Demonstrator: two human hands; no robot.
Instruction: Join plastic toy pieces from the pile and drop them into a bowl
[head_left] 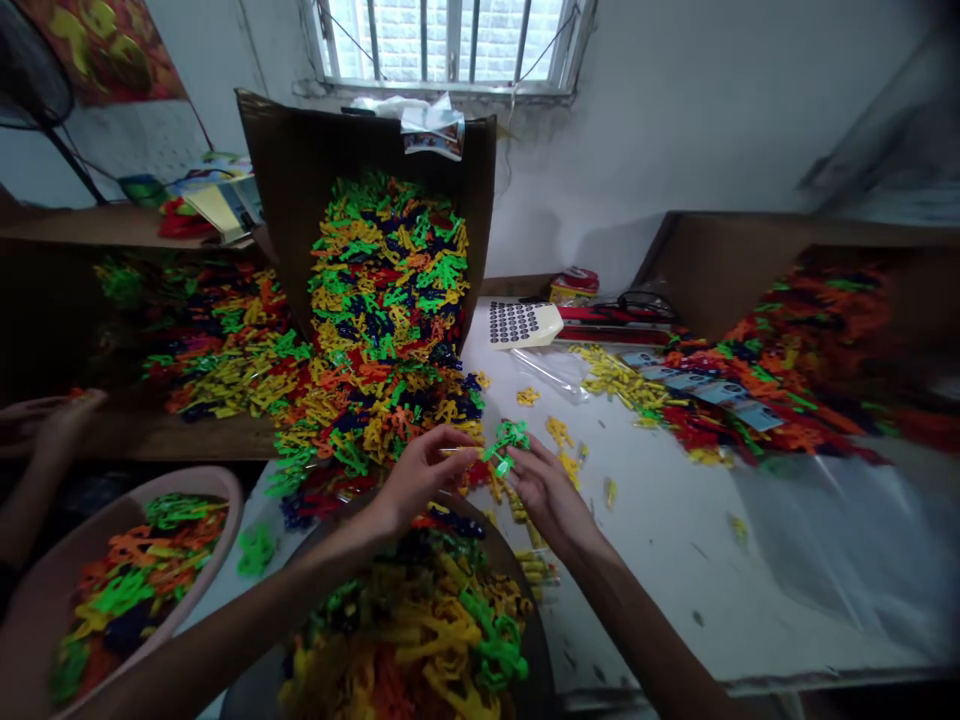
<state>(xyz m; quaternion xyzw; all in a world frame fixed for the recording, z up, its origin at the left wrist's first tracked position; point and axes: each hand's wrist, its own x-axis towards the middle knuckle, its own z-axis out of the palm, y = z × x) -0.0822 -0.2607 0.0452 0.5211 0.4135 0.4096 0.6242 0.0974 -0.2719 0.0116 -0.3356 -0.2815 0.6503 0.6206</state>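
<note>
My right hand (551,495) has its fingers closed on a bright green plastic figure (510,436) with thin limbs. Close by on the left, my left hand (420,475) pinches a thin yellow piece (463,453), partly covered by the fingertips. Both hands are raised over the near edge of a heap of coloured plastic figures (390,290), which spills from an upright brown box (289,200). Below my forearms stands a dark round tub (540,640) full of yellow, green and orange figures. Small yellow pieces (536,568) lie beside its rim on the white table (660,560).
At the left, a pink basin (232,500) holds more figures, and another person's hand (71,420) reaches near a second heap. A sticker sheet (517,325), printed cards (712,390) and clear plastic bags (847,550) lie toward the right, before another brown box (697,270).
</note>
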